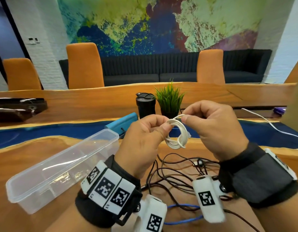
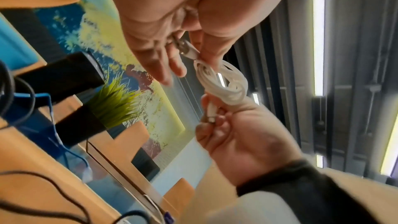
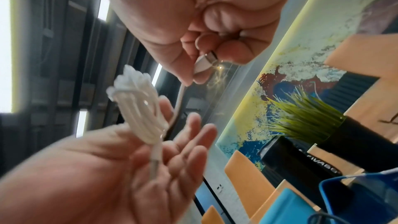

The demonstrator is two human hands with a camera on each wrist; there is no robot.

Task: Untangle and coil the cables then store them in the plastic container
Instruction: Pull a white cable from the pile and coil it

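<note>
A white cable coil (image 1: 174, 145) hangs in the air between both hands above the wooden table. My left hand (image 1: 163, 129) pinches the top left of the coil (image 2: 228, 89) between thumb and forefinger, with a plug tucked in the pinch. My right hand (image 1: 185, 118) pinches the cable's free end; in the right wrist view its fingers (image 3: 183, 67) grip a white plug. The clear plastic container (image 1: 52, 173) lies without a lid and with nothing inside, on the table to the left. A tangle of black cables (image 1: 163, 168) and a blue cable (image 1: 183, 205) lie under my wrists.
Behind the hands stand a black tumbler (image 1: 145, 104), a potted grass plant (image 1: 170, 97) and a blue case (image 1: 123, 122). Another white cable (image 1: 262, 119) trails across the table at the right. Dark trays (image 1: 19, 108) sit far left; orange chairs line the far side.
</note>
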